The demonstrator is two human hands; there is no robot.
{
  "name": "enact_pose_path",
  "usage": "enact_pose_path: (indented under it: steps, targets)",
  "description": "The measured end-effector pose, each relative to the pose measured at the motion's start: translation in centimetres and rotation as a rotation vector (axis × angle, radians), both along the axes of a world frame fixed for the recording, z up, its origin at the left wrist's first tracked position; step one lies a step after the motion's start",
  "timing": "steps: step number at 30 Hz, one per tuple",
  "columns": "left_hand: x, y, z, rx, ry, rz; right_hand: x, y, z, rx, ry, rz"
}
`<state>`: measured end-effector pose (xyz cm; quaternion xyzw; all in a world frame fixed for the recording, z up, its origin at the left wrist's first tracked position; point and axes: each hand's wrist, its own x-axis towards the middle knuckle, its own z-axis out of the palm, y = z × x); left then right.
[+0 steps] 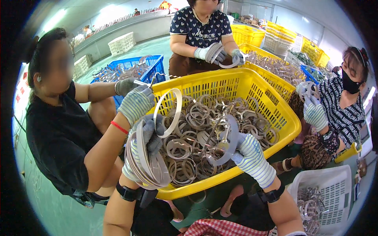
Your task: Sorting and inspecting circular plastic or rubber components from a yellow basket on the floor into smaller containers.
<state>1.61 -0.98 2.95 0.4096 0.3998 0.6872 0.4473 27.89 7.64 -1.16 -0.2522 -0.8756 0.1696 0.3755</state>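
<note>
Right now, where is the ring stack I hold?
In the head view, left of centre, the ring stack is in your left hand, at a near corner of the central yellow basket.

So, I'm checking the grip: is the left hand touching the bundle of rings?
Touching: the head view shows the bundle of rings lying against the gloved left hand, no gap.

Three co-workers (55,133); two gloved hands (254,157) of the person; one central yellow crate (212,80), one blue crate (155,65) past its far left corner, one white crate (342,177) off its near right corner; flat grey rings (179,149) too many to count.
</note>
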Motion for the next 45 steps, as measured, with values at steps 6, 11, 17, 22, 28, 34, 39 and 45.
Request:
enact_pose_path:
  steps: [6,11,17,22,28,34,39,45]
  targets:
    - [0.4,-0.4,0.1,-0.084,0.019,-0.076,0.0,0.0,0.5,0.338,-0.112,-0.119]
    - [-0.4,-0.5,-0.7,-0.011,-0.040,-0.204,-0.3,0.0,0.4,0.283,-0.387,-0.129]
    - [0.0,-0.2,-0.3,0.024,-0.055,-0.022,0.1,-0.3,0.4,0.269,-0.202,-0.159]
    - [0.1,-0.8,0.2,-0.073,-0.031,-0.098,-0.6,-0.3,1.3,0.408,-0.092,-0.200]
    - [0.3,-1.4,0.6,-0.102,0.035,-0.150,-0.5,-0.1,1.1,0.381,-0.265,-0.177]
    - [-0.3,-0.9,-0.3,-0.067,0.338,-0.309,0.4,0.4,1.0,0.253,-0.260,-0.183]
    - [-0.2,-0.7,0.0,-0.163,0.217,-0.323,1.0,0.8,1.1,0.228,-0.218,-0.253]
    - [-0.7,-0.2,0.1,0.102,0.701,-0.392,1.8,1.2,1.4,0.179,-0.171,-0.259]
